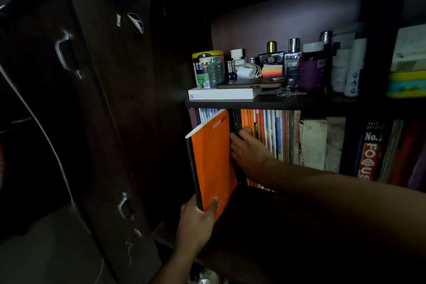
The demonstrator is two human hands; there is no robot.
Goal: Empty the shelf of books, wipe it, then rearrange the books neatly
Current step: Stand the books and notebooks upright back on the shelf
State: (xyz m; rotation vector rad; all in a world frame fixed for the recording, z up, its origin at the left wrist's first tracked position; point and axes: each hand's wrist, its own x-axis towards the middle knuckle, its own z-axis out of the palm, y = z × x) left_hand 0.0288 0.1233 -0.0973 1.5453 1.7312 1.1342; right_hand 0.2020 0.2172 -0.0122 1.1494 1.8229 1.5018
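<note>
Pretty dark in here, so bear with me. My left hand (pixel 197 223) is gripping the bottom corner of an orange notebook (pixel 213 163), thumb across the front cover and the other fingers wrapped behind it. The notebook is tilted, top edge leaning left, out in front of the lower shelf's opening and partly covering the row behind it. My right hand (pixel 247 152) is reaching in just beside the notebook's right edge, fingers curled into the gap against a dark spine there; I can't tell if it's actually pinching anything or just pushing.

The row of upright books (pixel 272 134) fills the lower shelf to the right of my hand, thin colourful spines first, then a couple of worn pale books (pixel 320 143). Past a divider there's a red magazine spine (pixel 370 159) in the next compartment.

The shelf board (pixel 288 102) sits right above the books. On it: a white flat box (pixel 222 94) at the left, a printed tin (pixel 207 68) on top of that, then a bunch of perfume bottles (pixel 282 57) and sticky notes (pixel 272 70). A dark cupboard door (pixel 96 99) with metal handles stands to the left.
</note>
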